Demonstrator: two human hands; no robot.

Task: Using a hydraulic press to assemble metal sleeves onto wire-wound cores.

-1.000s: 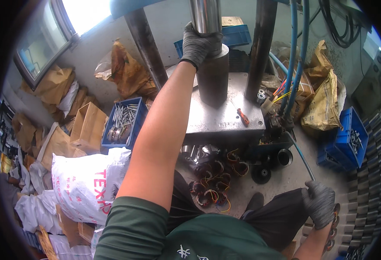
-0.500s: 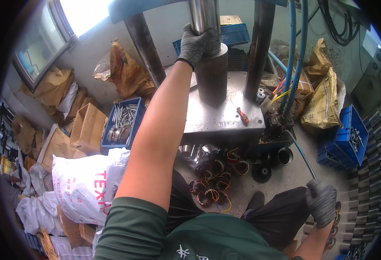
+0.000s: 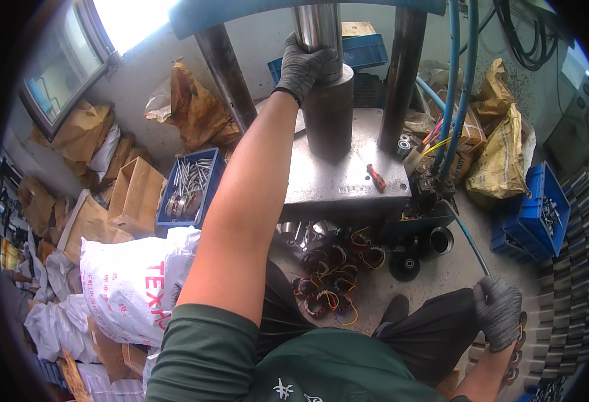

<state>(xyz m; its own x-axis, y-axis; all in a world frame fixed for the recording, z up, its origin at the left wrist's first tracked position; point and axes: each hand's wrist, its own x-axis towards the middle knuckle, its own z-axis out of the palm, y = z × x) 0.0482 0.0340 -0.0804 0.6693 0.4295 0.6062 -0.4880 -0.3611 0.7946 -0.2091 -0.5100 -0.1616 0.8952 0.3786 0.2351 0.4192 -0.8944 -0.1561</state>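
Against the shiny column (image 3: 318,23), right above the upright dark steel cylinder (image 3: 329,130), I have the gloved left hand (image 3: 302,67), one digit laid across the column's front. Its other fingers are partly hidden, so I cannot tell whether they clamp on it; nor can I tell whether column and cylinder touch. Well to the right of the cylinder and nearer the body, I see the gloved right hand (image 3: 497,311) wrapped round the end of a thin lever (image 3: 467,233). The cylinder stands on a metal table (image 3: 338,191), between two dark posts (image 3: 401,74). Near the cylinder, on its right and toward me, lies an orange-handled screwdriver (image 3: 376,177). On the cylinder's near side, lower down, wire-wound rings (image 3: 314,261) cluster on the floor (image 3: 435,285).
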